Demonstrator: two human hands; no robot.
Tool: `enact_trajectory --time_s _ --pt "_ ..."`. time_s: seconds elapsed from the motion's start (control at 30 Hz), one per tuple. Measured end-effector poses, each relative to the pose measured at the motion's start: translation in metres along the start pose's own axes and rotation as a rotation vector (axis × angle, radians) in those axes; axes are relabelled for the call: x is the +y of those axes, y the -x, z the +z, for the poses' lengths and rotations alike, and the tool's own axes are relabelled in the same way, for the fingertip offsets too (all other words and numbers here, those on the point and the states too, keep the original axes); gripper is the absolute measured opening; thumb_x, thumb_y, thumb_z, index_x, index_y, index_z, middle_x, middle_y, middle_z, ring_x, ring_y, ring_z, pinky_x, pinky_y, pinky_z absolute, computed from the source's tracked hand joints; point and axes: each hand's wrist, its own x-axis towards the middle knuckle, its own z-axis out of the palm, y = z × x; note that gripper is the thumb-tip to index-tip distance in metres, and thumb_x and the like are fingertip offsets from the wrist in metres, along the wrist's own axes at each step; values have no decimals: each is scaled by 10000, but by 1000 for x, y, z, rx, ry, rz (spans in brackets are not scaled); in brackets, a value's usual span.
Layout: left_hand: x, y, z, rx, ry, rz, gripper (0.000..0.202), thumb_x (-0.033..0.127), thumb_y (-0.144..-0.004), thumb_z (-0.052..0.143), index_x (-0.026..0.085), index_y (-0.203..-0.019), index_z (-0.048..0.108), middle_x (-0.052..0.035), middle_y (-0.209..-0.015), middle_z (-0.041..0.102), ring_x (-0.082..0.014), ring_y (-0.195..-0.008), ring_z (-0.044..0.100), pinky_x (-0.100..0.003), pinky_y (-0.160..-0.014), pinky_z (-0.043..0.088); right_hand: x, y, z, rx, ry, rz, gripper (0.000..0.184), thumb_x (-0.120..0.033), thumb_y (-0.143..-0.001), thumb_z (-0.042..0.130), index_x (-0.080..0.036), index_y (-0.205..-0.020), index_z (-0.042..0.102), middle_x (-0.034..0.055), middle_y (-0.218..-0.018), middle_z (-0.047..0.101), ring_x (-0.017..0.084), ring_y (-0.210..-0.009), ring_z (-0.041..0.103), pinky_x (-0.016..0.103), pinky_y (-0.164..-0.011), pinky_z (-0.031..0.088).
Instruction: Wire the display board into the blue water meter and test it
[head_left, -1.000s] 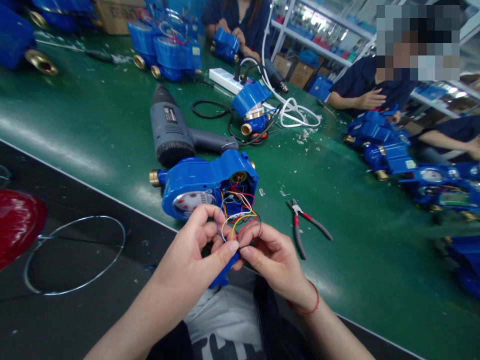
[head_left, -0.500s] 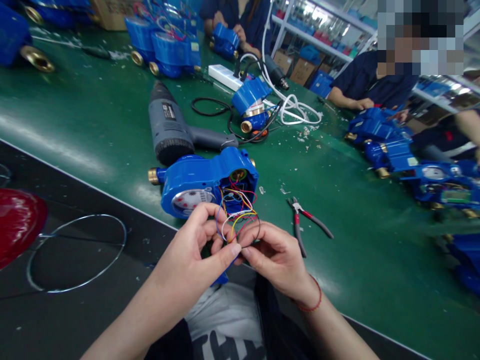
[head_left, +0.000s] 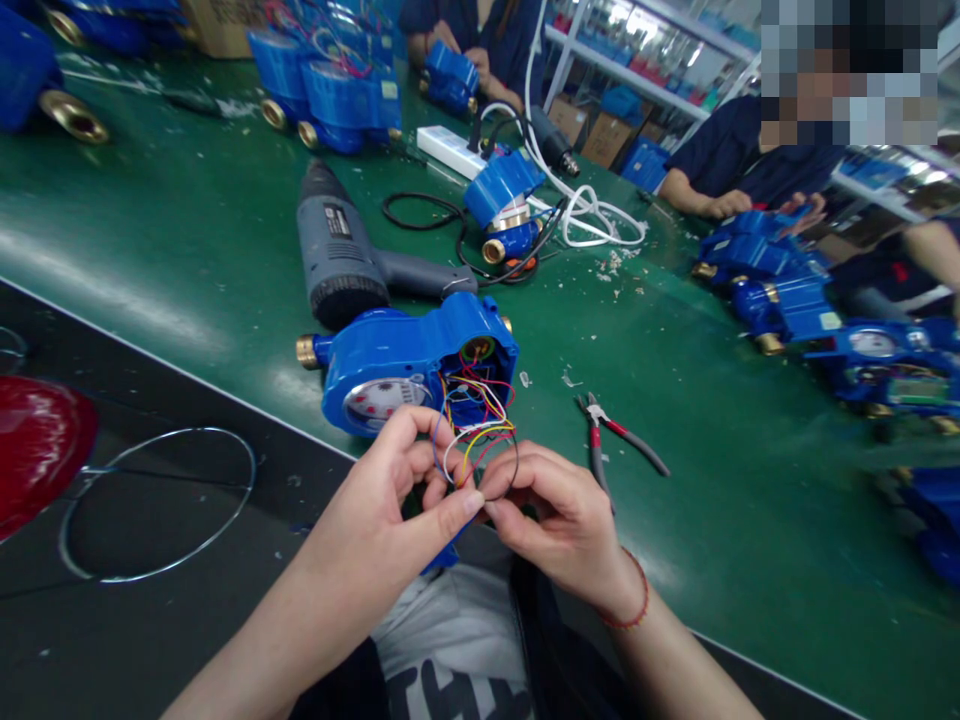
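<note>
A blue water meter (head_left: 382, 345) lies near the table's front edge, its side compartment uncovered. Thin coloured wires (head_left: 484, 400) loop out of it towards me. My left hand (head_left: 409, 495) is closed, pinching several wire ends between thumb and fingers. Against its fingertips, my right hand (head_left: 547, 510) is closed in a pinch on a dark wire (head_left: 517, 465); the exact tip is hidden by the fingers. Below my hands, a blue part (head_left: 442, 560) shows only partly.
A grey heat gun (head_left: 337, 250) lies behind the meter. Cutting pliers (head_left: 600, 425) rest to the right. Further back are a power strip (head_left: 450, 152), white cable (head_left: 592, 215) and another meter (head_left: 506, 200). Co-workers handle blue meters across the table; a red stool (head_left: 37, 450) stands left.
My right hand's thumb has shifted slightly away from my left thumb, with the dark wire still at its fingertips. My left hand stays nearly still. A co-worker's hand at right has lifted and opened.
</note>
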Motion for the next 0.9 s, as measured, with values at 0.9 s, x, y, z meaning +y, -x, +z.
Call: enact_trajectory --time_s 0.9 --pt "-2 2 4 10 -40 4 241 263 -785 601 231 -892 388 61 -736 548 -105 -624 469 -254 -575 370 0 1 4 46 72 -68 153 -48 -821 565 -200 -814 577 16 -754 635 121 -703 603 240 -629 512"
